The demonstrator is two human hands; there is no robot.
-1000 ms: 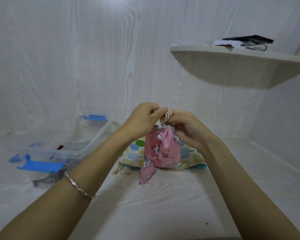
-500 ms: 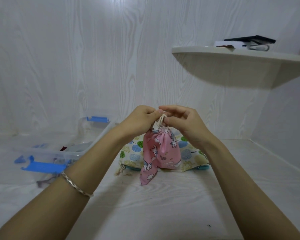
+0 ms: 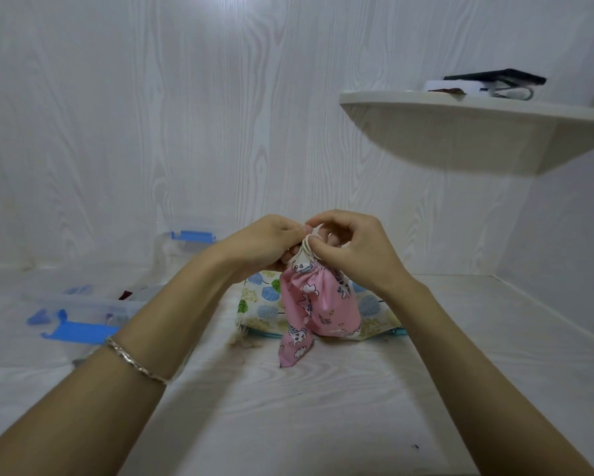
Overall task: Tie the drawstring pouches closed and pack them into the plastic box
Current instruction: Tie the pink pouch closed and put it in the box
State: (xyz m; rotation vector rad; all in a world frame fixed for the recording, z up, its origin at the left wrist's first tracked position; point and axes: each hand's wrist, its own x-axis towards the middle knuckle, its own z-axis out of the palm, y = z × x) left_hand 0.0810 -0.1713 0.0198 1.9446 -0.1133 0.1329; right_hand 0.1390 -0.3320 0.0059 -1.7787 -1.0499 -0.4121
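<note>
The pink pouch (image 3: 319, 304) hangs in the middle of the view, just above the desk (image 3: 323, 407), with its lower corner pointing down toward 6 o'clock. Its neck is gathered tight, and the cream drawstring (image 3: 308, 247) comes out at the top, at 12 o'clock of the pouch.

Both hands meet at this neck. The left hand (image 3: 264, 245) comes from 9 o'clock. Its fingers (image 3: 293, 231) are curled and clenched around the drawstring right at the neck, but the exact grip is partly hidden. The right hand (image 3: 354, 249) comes from 3 o'clock. Its thumb and forefinger pinch a small loop of the drawstring, and the other fingers are bent loosely above it. The pouch body hangs below both hands, touching no finger.

Behind the pink pouch, a flat pouch with a leaf pattern (image 3: 264, 300) lies on the desk. The plastic box (image 3: 93, 304), clear with blue latches, stands at 9 o'clock from the pouch, well apart. A thin bracelet (image 3: 134, 362) is on the left wrist. A white shelf (image 3: 460, 132) is on the wall at 2 o'clock.
</note>
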